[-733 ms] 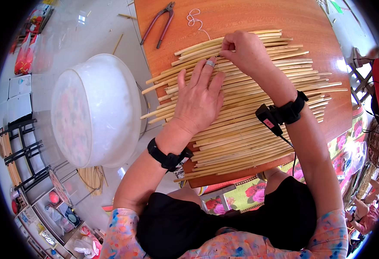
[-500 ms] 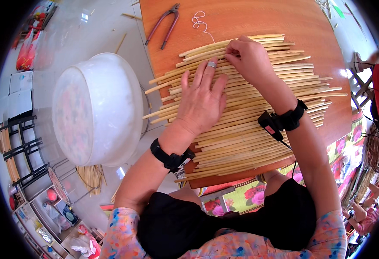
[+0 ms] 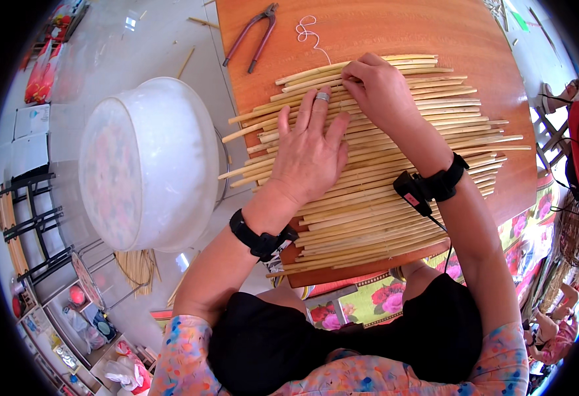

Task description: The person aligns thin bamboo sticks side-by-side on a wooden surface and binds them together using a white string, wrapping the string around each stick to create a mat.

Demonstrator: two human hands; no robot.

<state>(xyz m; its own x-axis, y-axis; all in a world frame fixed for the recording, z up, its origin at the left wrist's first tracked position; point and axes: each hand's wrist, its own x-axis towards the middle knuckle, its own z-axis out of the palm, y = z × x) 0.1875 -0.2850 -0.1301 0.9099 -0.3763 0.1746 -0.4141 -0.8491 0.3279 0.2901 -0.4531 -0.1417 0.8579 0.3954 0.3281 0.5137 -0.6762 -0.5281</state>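
Many thin, straw-coloured sticks (image 3: 375, 228) lie side by side across a brown wooden table (image 3: 382, 26), forming a mat with uneven ends. My left hand (image 3: 310, 148) rests on them with its fingers spread, a ring on one finger. Just to its right, my right hand (image 3: 378, 86) is bent over the far sticks, thumb and fingertips pinched together. What sits in that pinch is too small to make out. A thin white string (image 3: 312, 36) lies curled on the table beyond the far sticks, running toward my right hand. Both wrists wear black straps.
Pliers with dark red handles (image 3: 253, 39) lie at the table's far left. A large whitish plastic tub (image 3: 164, 165) stands on its side left of the table. More sticks (image 3: 135, 270) lie on the floor below it. At the far right, another person's arm (image 3: 553, 320) shows.
Both hands keep nearly the same place and pose on the sticks. The whole view has shifted very slightly.
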